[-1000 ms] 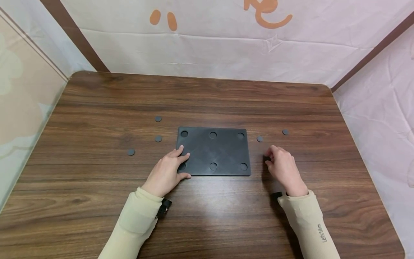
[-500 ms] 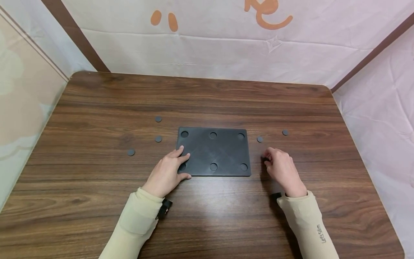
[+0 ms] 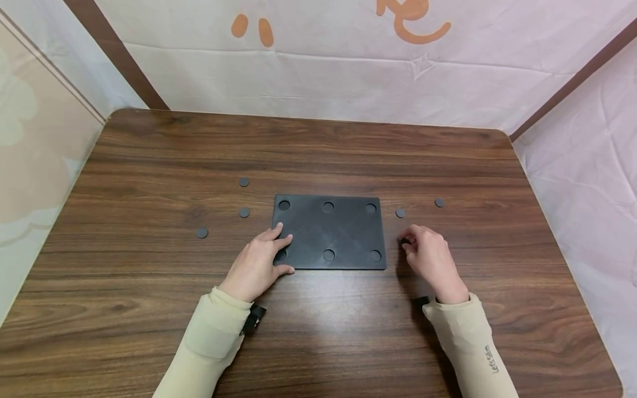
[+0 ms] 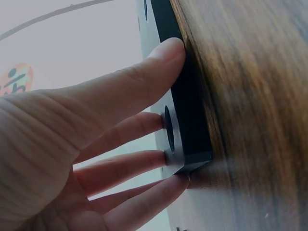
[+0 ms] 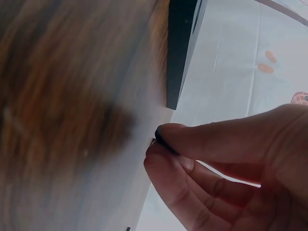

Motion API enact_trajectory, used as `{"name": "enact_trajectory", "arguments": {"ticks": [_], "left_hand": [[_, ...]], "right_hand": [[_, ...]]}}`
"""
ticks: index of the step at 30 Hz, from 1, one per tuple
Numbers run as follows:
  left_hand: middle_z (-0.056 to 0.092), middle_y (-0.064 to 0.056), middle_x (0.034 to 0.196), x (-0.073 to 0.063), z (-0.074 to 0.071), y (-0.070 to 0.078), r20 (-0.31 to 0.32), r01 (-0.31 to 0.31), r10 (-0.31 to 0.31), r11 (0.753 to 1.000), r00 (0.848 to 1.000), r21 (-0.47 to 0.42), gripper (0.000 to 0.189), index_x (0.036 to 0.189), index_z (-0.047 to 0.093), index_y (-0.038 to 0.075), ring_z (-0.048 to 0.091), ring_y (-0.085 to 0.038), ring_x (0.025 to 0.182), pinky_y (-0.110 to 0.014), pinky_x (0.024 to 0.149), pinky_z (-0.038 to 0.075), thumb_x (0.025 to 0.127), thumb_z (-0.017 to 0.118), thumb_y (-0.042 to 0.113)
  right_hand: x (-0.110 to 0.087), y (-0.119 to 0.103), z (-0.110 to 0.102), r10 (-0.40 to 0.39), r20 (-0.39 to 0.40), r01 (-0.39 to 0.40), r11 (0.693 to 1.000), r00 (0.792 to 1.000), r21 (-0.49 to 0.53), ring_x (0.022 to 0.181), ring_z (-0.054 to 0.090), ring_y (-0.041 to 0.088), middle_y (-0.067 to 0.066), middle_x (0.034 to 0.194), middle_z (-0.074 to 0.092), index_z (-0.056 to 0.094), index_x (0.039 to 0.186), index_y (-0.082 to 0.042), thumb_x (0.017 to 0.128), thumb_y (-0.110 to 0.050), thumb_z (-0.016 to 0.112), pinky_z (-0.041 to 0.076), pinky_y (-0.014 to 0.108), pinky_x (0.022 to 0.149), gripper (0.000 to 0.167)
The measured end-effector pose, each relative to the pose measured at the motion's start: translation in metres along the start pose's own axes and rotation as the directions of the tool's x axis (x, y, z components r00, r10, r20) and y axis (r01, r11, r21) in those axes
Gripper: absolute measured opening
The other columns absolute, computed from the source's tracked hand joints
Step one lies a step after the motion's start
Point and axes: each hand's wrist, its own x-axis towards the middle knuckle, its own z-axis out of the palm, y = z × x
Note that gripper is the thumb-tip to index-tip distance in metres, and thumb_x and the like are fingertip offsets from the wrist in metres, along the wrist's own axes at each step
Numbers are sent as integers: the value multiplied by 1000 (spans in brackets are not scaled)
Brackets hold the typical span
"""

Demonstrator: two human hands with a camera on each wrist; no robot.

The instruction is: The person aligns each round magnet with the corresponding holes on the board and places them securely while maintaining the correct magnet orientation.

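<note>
My left hand [image 3: 256,265] lies over the left end of a black rectangular plate [image 3: 330,232] with round recesses along its far and near sides. In the left wrist view, its thumb [image 4: 168,53] presses the plate's side edge, while the straight fingers touch the top and the corner. Right of the plate, my right hand [image 3: 432,257] pinches a small dark disc [image 5: 165,140] between thumb and fingertips, close over the table. Two grey discs lie beyond that hand, a nearer disc [image 3: 400,213] and a farther disc [image 3: 439,203].
Left of the plate, three more discs lie on the wooden table [image 3: 318,342]: a far disc [image 3: 244,182], a middle disc [image 3: 244,212] and a left disc [image 3: 202,233]. A pale cloth wall [image 3: 338,83] rises behind the table's far edge.
My right hand has moved slightly left toward the plate, and the dark disc now shows between its fingertips. My left hand and the plate have stayed put.
</note>
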Motion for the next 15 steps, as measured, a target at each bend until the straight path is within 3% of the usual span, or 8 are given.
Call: {"name": "enact_trajectory", "arguments": {"ticks": [15], "left_hand": [[44,-26,143,0,0,0,-7,-13,13,1000,1000,-18,63,128,60,-1,45,-44,129,-55,99,45,73,83,17]], "right_hand": [[-1,-11,2,-50,14,49,998,999,34,72,61,26,12,80,64,67,91,1,83,6,66,53,42,65,10]]}}
